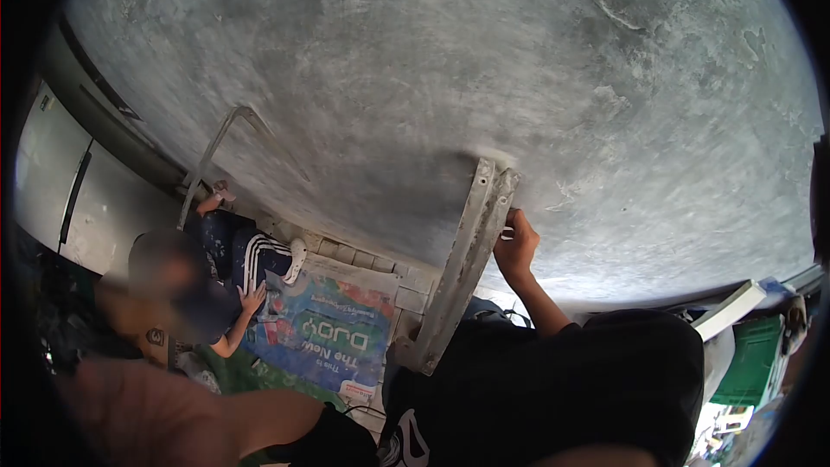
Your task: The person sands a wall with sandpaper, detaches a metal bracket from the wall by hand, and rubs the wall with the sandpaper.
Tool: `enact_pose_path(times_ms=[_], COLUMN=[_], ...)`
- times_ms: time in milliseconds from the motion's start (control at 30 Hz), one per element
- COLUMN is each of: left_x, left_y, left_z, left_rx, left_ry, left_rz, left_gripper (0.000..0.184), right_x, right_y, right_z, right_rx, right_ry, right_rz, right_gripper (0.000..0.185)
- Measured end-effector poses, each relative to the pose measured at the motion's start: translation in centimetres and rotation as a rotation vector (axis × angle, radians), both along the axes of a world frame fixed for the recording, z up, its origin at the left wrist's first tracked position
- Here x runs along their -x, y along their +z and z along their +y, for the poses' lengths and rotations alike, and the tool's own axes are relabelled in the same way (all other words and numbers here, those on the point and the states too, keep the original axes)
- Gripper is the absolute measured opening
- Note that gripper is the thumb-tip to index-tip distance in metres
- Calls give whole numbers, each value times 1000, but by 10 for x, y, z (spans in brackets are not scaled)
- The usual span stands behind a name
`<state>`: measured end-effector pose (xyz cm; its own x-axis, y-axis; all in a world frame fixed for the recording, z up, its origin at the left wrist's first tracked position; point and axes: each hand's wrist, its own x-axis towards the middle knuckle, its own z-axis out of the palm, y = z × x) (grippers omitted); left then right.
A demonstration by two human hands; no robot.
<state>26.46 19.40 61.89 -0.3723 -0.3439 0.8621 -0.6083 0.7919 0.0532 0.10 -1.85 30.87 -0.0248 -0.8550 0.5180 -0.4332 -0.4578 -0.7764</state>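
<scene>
My right hand (516, 246) is raised close to the grey plastered wall (415, 52), just right of a metal rail (462, 268). Its fingers are curled together at the rail's edge, and what they hold, if anything, is hidden. Paint-spotted and with holes near its top, the rail has its upper end against or very near the wall. At the bottom left, my left hand (151, 411) looms large and blurred, close to the camera. Its fingers run into the dark edge, so their pose does not show.
Below on the left, a co-worker (229, 277) sits on the floor near the wall, beside a colourful printed sheet (324, 333). A bent metal tube (207, 151) stands by the wall. A light-coloured cabinet (73, 173) is at far left, a green container (748, 363) at lower right.
</scene>
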Motion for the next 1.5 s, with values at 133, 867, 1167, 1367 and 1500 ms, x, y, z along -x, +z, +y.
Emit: enact_pose_path(times_ms=[133,867,1167,1367,1500], left_x=[32,151,171,184,176], left_y=[-119,-318,-231,-216,-221], left_z=[-72,-143,-161,-147,-141], left_rx=[-88,-780,-293,-217,-407], left_ry=[506,389,167,160,234], left_rz=[773,659,999,1186,1118], left_gripper=[29,37,105,85,44], right_x=[0,2,22,23,32], right_y=[24,-11,12,39,46], right_z=[-4,-4,-13,-7,-7], right_rx=[54,11,97,32,-105], right_ry=[7,101,123,272,448], right_rz=[-34,21,1,-25,84], right_gripper=[17,15,16,17,19])
